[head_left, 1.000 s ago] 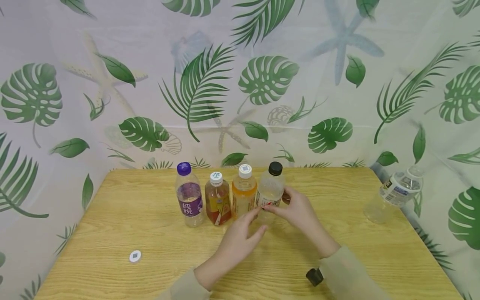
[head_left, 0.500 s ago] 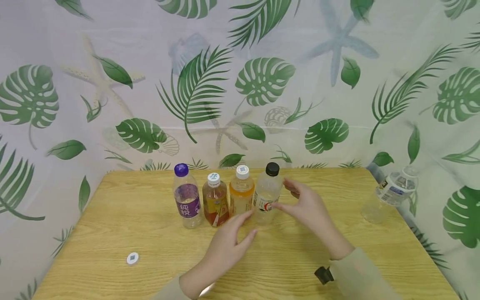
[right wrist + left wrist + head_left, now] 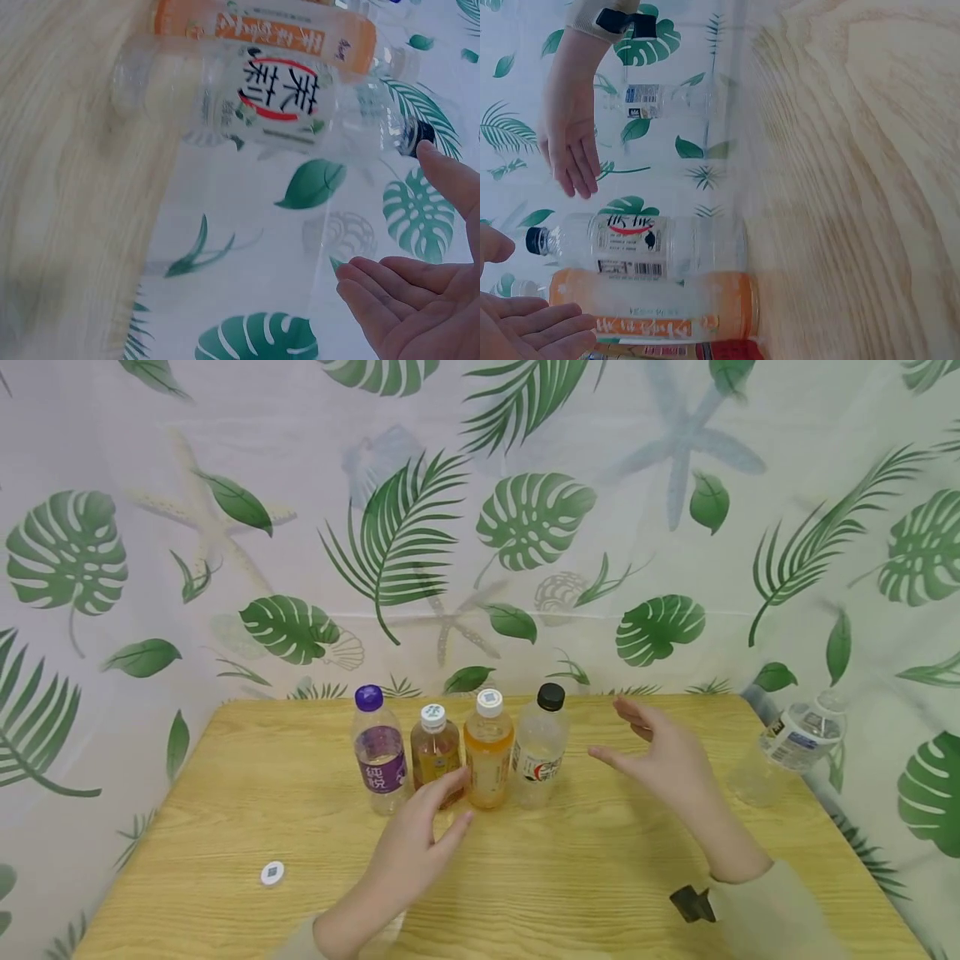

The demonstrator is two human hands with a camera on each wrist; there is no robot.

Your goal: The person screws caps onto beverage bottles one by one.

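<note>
Side by side stand a purple-capped bottle point(image 3: 381, 760), a brown drink bottle point(image 3: 435, 752) with a white cap, an orange-banded bottle point(image 3: 489, 756) with a white cap, and a clear black-capped bottle point(image 3: 540, 747). My left hand point(image 3: 408, 835) is in front of the brown bottle and covers part of it, fingers extended and holding nothing; whether it touches the bottle cannot be told. To the right of the black-capped bottle, my right hand point(image 3: 671, 768) is apart from it, thumb and fingers spread. The right wrist view shows that bottle's label point(image 3: 279, 94) beyond the fingers.
An uncapped clear bottle point(image 3: 798, 739) stands at the table's right edge. A loose white cap point(image 3: 272, 872) lies at the front left of the wooden table point(image 3: 570, 885). A leaf-patterned cloth point(image 3: 420, 552) hangs behind and along the sides.
My right hand has let go of the black-capped bottle and drawn away to the right. My left hand has moved left, from the orange-banded bottle to before the brown one.
</note>
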